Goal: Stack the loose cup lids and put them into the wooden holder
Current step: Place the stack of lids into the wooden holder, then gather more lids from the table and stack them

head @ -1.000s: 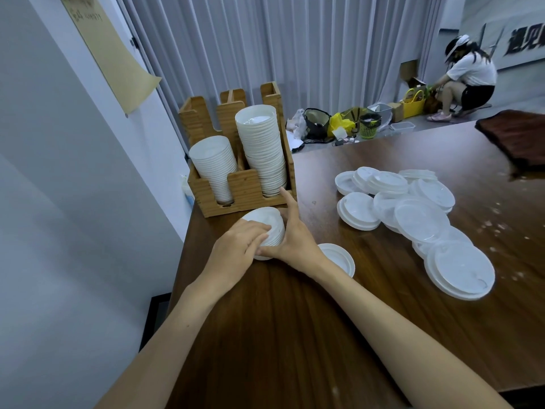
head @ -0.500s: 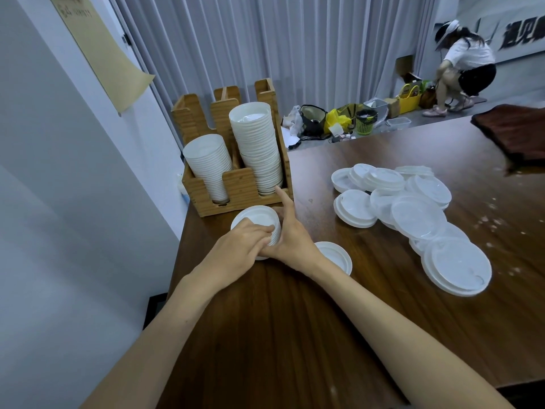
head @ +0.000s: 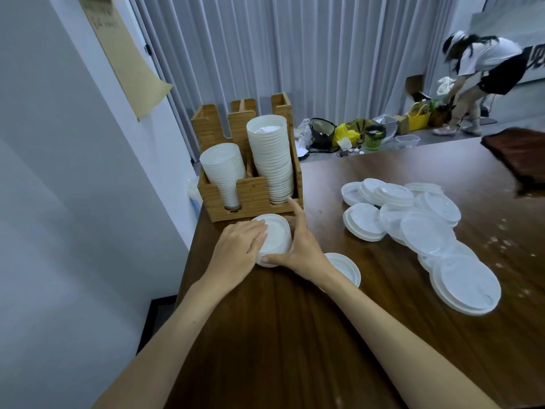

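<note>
White lids form a short stack on the brown bench, just in front of the wooden holder. Both hands grasp this stack. The left hand lies over its left side, with curled fingers on the top lid. The right hand wraps the right side, its thumb under the near edge and its index finger stretched out to touch the holder's front corner.

The holder stands at the bench's far left corner beside a grey wall. Its two front slots hold lid columns, a lower one on the left and a taller one on the right.

One lid lies flat just beside the right wrist. Well to the right, loose lids of several sizes lie in an overlapping pile. Beyond the bench hangs a pale curtain, and a person bends over bags on the floor.
</note>
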